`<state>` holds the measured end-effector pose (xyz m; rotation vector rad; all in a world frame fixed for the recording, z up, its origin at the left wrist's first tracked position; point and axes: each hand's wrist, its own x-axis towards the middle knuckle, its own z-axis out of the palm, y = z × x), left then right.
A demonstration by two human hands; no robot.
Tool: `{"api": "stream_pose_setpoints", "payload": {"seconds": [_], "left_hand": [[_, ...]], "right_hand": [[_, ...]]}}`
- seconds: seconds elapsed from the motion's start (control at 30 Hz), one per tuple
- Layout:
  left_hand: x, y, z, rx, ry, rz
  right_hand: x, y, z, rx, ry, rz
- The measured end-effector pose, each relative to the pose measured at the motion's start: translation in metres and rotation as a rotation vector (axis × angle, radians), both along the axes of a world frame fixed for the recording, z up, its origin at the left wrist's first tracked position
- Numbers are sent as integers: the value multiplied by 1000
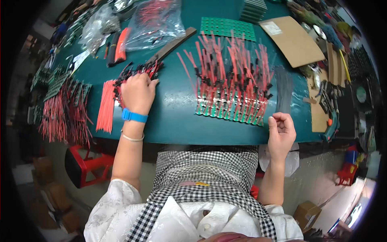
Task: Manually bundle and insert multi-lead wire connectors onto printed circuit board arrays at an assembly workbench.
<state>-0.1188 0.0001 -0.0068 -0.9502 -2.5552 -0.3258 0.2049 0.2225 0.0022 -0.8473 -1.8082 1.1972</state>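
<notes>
My left hand (139, 93), with a blue band on its wrist, reaches over a pile of short red and black wires (155, 67) at the left of the table. Its fingertips are lost against the pile, so I cannot see what they touch. Beside it lies a bundle of straight red tubes (106, 107). My right hand (282, 131) hovers at the table's front edge, its fingers curled toward the thumb; anything inside is hidden. Just left of it is a green circuit board panel (231, 117) with rows of red and black wires (238, 68) standing up from it.
Grey thin tubes (284, 90) lie right of the panel. Behind are bare green boards (227, 27), a cardboard sheet (292, 40), a wooden strip (171, 46) and a clear bag of red wires (153, 24). Wired boards (66, 109) hang over the left edge, above a red stool (86, 167).
</notes>
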Motion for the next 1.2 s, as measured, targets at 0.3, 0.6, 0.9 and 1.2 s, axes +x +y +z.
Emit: {"api": "stream_pose_setpoints", "payload": {"seconds": [0.3,0.6,0.9,1.2], "left_hand": [[76,23,26,168,-428,-428],[80,31,3,192,-602,-442],[69,35,-5,217,-683,-417],[71,39,-7,276,-872,-369]], "right_hand": [[22,9,0,-38,-283,24],[15,20,-1,-139,-378,117],[2,19,19,-239,-574,248],[2,18,11,-555,-241,258]]}}
